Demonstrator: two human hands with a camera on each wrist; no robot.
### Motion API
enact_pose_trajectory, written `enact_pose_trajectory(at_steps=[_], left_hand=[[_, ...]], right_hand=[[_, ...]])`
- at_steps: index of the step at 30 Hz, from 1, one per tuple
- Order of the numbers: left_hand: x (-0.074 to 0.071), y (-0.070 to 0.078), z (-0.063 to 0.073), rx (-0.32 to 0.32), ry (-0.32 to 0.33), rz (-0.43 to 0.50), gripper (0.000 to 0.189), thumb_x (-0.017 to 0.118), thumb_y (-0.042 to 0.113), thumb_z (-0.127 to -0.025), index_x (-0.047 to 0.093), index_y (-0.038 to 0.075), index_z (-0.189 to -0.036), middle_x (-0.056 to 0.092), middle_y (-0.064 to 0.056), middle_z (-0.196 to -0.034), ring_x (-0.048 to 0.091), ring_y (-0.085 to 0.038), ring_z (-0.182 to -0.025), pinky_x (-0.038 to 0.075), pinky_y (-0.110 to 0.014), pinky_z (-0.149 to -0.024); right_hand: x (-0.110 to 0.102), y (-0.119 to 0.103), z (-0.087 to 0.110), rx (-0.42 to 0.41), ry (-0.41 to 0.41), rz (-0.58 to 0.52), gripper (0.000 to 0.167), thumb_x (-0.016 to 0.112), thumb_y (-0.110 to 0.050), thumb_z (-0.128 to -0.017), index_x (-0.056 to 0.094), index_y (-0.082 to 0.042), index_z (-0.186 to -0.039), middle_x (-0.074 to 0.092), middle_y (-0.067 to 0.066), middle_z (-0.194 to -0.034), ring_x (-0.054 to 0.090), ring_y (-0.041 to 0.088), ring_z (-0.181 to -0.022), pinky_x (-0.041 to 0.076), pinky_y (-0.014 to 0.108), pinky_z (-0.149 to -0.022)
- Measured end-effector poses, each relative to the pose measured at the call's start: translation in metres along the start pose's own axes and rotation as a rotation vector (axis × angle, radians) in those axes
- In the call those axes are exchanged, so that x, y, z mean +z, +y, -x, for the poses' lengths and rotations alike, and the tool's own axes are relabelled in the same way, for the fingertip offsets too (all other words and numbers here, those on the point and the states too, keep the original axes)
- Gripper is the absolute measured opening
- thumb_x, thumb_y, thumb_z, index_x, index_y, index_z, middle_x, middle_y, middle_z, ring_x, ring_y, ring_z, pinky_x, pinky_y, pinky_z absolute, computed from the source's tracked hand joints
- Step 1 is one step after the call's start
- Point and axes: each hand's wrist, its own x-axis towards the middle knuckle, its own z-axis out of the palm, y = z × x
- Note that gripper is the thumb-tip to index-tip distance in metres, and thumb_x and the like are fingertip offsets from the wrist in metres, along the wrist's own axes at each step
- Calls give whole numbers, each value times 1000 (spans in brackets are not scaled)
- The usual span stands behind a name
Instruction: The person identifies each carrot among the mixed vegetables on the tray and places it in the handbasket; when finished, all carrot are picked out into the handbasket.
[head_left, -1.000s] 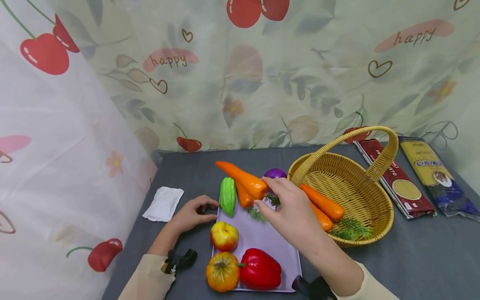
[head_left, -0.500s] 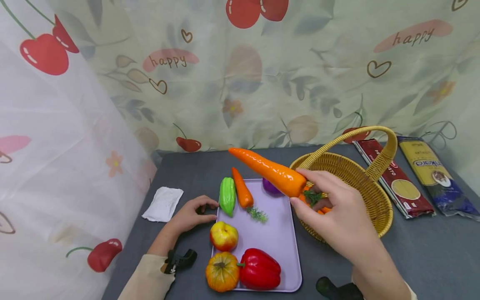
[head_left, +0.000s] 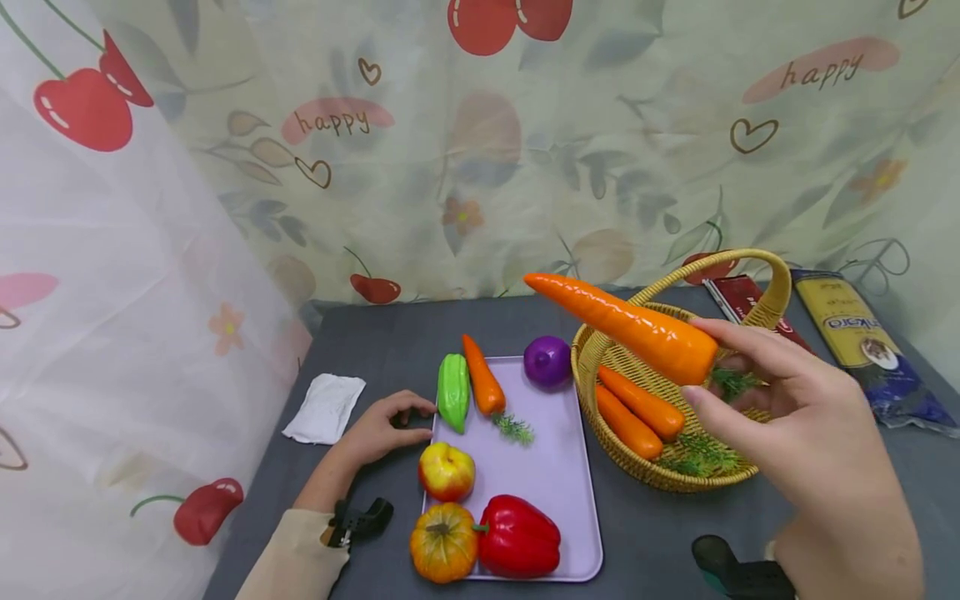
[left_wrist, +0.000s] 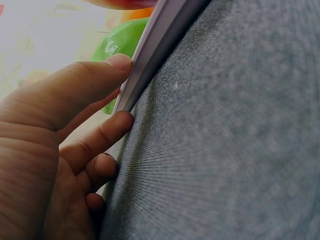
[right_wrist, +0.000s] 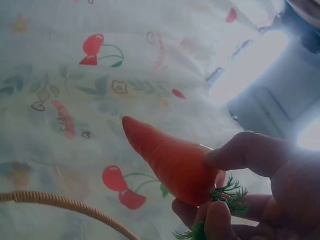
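My right hand (head_left: 806, 425) pinches a carrot (head_left: 626, 325) by its thick leafy end, holding it in the air over the wicker basket (head_left: 667, 479). The right wrist view shows thumb and fingers around the top of that carrot (right_wrist: 172, 162), tip pointing away. Two more carrots (head_left: 641, 404) lie inside the basket. At the left edge of the lavender tray (head_left: 543, 475), my left hand (head_left: 386, 429) rests with thumb and fingers loosely bent, fingertips touching the tray's side (left_wrist: 142, 55). On the tray, one carrot (head_left: 486, 379) lies beside a green ridged vegetable (head_left: 453, 393).
The tray also bears a yellow-red peach-like fruit (head_left: 447, 472), a small pumpkin (head_left: 442, 542), a red bell pepper (head_left: 519, 536) and a purple round vegetable (head_left: 547, 362). A white packet (head_left: 325, 408) lies left. Red (head_left: 738, 296) and yellow-blue (head_left: 862, 333) pasta packs lie right of the basket.
My right hand has lifted the carrot off the tray and carried it right and up, over the basket. The left hand has stayed at the tray's edge.
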Motion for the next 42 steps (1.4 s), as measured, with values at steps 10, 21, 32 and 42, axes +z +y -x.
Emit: enact_pose_trajectory(at_steps=[10, 21, 32, 42], left_hand=[[1, 0, -1, -12, 0, 9, 33, 83, 5, -86, 72, -1, -117, 66, -20, -108, 52, -43, -88, 42, -47, -77], [1, 1, -1, -16, -2, 6, 32, 82, 4, -87, 72, 0, -117, 66, -19, -108, 52, -42, -88, 42, -46, -78], [2, 1, -2, 1, 3, 0, 32, 82, 3, -86, 72, -1, -116, 66, -20, -108, 52, -43, -88, 42, -47, -78], [2, -1, 0, -6, 7, -2, 32, 82, 4, -87, 72, -1, -117, 67, -19, -109, 53, -42, -88, 43, -48, -78]], right_hand=[[-46, 46, -1, -29, 40, -114, 66, 68, 25, -83, 60, -6, -142, 61, -5, -124, 58, 6, -96, 42, 15, -54], [-87, 118, -1, -24, 63, -87, 68, 59, 22, -91, 58, -21, -144, 60, -18, -121, 57, -4, -87, 45, 11, -50], [-105, 150, -4, 95, -16, 11, 68, 60, 13, -96, 56, -44, -133, 54, -32, -110, 54, -4, -65, 41, 19, -43], [-77, 146, -28, 345, -201, 81, 39, 67, -20, -102, 53, -23, -139, 57, -11, -115, 53, 20, -58, 43, 31, -52]])
